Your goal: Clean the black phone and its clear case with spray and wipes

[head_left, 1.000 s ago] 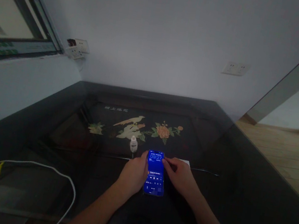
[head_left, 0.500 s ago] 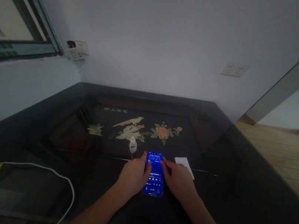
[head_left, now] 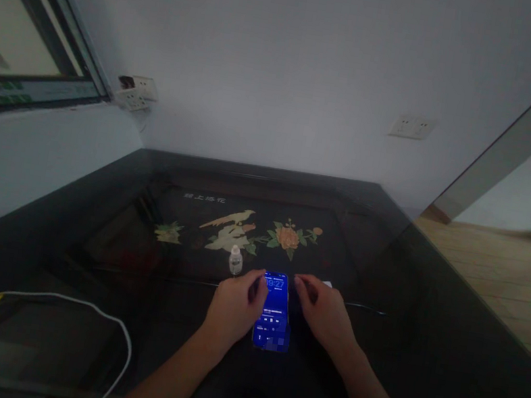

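Smartphone lit; left hand overlaps its upper-left edge, right hand curled just right; can't tell either grip. Best steadied by edges.

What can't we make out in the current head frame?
Head view, all:
White sheet: mostly hidden by right hand.
Phone, upper left edge: covered by left hand.
Bottle label: too small to read.
White cable: cut off by left and bottom picture edges.
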Tool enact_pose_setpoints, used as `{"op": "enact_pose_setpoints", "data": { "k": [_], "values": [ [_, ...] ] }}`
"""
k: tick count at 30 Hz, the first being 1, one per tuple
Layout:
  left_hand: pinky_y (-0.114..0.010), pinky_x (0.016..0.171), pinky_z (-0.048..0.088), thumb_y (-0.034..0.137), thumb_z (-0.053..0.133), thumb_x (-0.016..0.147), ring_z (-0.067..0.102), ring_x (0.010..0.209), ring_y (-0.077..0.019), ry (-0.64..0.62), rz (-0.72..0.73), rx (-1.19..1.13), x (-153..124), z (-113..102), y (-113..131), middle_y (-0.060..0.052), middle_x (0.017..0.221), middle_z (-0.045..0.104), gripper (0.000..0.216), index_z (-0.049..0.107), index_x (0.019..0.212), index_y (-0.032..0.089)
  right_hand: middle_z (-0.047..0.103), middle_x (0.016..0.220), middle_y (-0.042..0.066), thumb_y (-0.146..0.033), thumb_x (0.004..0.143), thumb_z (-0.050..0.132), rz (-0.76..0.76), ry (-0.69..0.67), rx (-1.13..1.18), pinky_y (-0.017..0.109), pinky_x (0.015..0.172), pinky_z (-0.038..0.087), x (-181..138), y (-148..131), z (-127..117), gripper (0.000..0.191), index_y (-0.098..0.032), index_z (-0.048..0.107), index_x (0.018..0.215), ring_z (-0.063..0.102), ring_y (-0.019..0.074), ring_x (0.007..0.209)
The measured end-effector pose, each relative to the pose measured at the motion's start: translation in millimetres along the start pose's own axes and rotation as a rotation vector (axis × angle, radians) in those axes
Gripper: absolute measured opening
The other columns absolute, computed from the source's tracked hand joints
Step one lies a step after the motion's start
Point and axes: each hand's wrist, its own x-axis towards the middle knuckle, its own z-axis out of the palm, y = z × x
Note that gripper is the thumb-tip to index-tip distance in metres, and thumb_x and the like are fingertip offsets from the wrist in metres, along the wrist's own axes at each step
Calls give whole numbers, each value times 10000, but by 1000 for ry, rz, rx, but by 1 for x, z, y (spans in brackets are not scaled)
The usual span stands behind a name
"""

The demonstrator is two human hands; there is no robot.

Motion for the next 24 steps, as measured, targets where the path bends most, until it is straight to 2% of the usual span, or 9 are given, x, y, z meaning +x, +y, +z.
{"op": "enact_pose_setpoints", "data": {
  "k": [3, 5, 8, 11, 17, 19, 22, 24],
  "values": [
    [-249, 581, 351, 410, 410, 1033, 513, 549, -119, -18, 156, -126, -3, -6, 2, 17, 610, 551, 402, 615, 757, 202, 690, 700, 26, -564, 986, 497, 17, 35, 211, 297, 582, 449, 1, -3, -6, 409, -227, 724, 939, 628, 197, 615],
    [-249, 570, 317, 404, 417, 1035, 454, 533, -104, -52, 231, -174, -4, -9, 0, 34, 586, 473, 429, 511, 671, 198, 615, 625, 4, -580, 978, 503, 45, 75, 320, 277, 533, 412, 2, -3, -9, 425, -215, 695, 874, 570, 173, 557],
    [-249, 578, 307, 395, 421, 1038, 425, 537, -96, -108, 317, -206, -1, -16, -4, 42, 586, 429, 440, 445, 647, 196, 484, 536, -33, -600, 959, 521, 92, 127, 402, 256, 481, 347, 5, 0, -15, 441, -206, 653, 812, 476, 145, 492],
    [-251, 578, 307, 396, 427, 1039, 428, 525, -93, -124, 366, -184, 8, -30, -4, 44, 568, 431, 457, 458, 631, 191, 454, 536, -39, -606, 943, 537, 112, 149, 407, 248, 475, 326, 8, 3, -18, 444, -198, 641, 802, 455, 138, 491],
    [-250, 604, 333, 359, 436, 1035, 462, 544, -96, 119, 429, -115, 24, -59, 4, 32, 572, 471, 442, 531, 641, 184, 471, 556, -33, -632, 930, 533, 110, 109, 384, 250, 457, 302, 11, 8, -13, 466, -195, 648, 819, 432, 134, 482],
    [-253, 597, 324, 344, 442, 1026, 444, 534, -95, 162, 467, -72, 26, -57, -2, 34, 566, 449, 427, 507, 635, 185, 462, 547, -37, -644, 927, 531, 91, 102, 395, 252, 461, 298, 12, 12, -9, 479, -193, 651, 815, 426, 134, 482],
    [-263, 579, 292, 335, 438, 1011, 410, 521, -96, 218, 493, -14, 26, -43, -17, 38, 553, 405, 425, 447, 612, 189, 464, 545, -34, -654, 923, 532, 46, 136, 374, 257, 486, 308, 14, 17, -4, 500, -188, 660, 794, 440, 139, 502],
    [-260, 570, 279, 343, 432, 1016, 399, 509, -89, 93, 447, -16, 23, -32, -24, 44, 548, 401, 431, 428, 615, 186, 482, 556, -27, -644, 928, 536, 18, 155, 354, 259, 503, 318, 16, 20, -2, 495, -188, 664, 785, 455, 141, 519]
  ]
}}
